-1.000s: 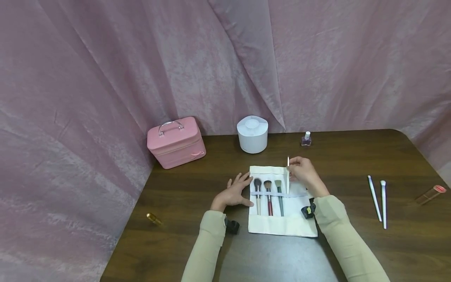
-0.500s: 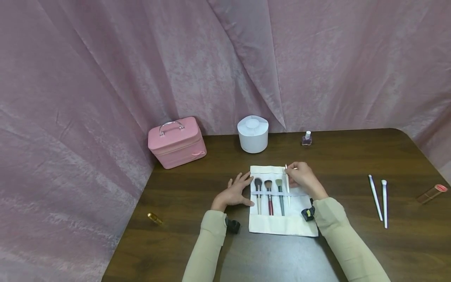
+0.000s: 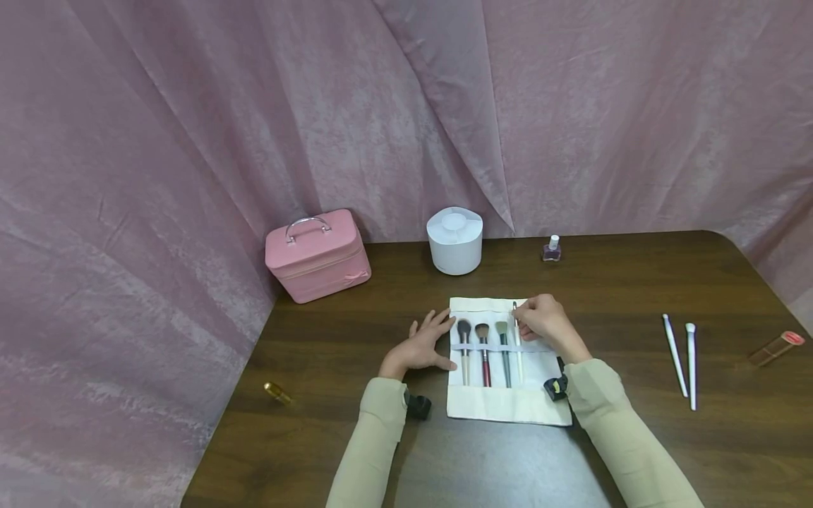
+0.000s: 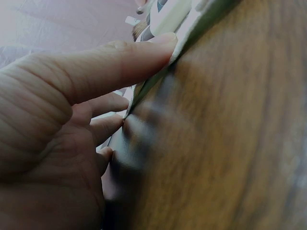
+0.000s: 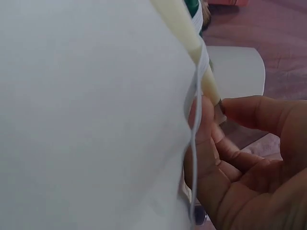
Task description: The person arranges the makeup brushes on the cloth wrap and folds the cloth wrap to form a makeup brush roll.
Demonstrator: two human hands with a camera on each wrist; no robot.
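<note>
A cream cloth brush roll (image 3: 483, 404) lies unrolled on the table, with an elastic band (image 5: 198, 86) across it. Three makeup brushes, the dark-headed one (image 3: 465, 346), the red-handled one (image 3: 485, 360) and the green one (image 3: 505, 356), sit under the band. My right hand (image 3: 545, 321) pinches a thin white makeup brush (image 3: 518, 353) near its head, between thumb and finger; its handle passes under the band to the right of the green brush. My left hand (image 3: 420, 347) rests at the roll's left edge, fingers spread, thumb (image 4: 144, 55) touching the cloth.
Two white brushes (image 3: 675, 356) lie on the right, near a lipstick tube (image 3: 775, 349). At the back stand a pink case (image 3: 320, 257), a white round container (image 3: 455, 243) and a nail polish bottle (image 3: 552, 249). A small gold tube (image 3: 276, 393) lies on the left.
The thin white brush has slid toward me through the elastic band, down into the roll. My right hand has moved slightly nearer along with it. The left hand has stayed still.
</note>
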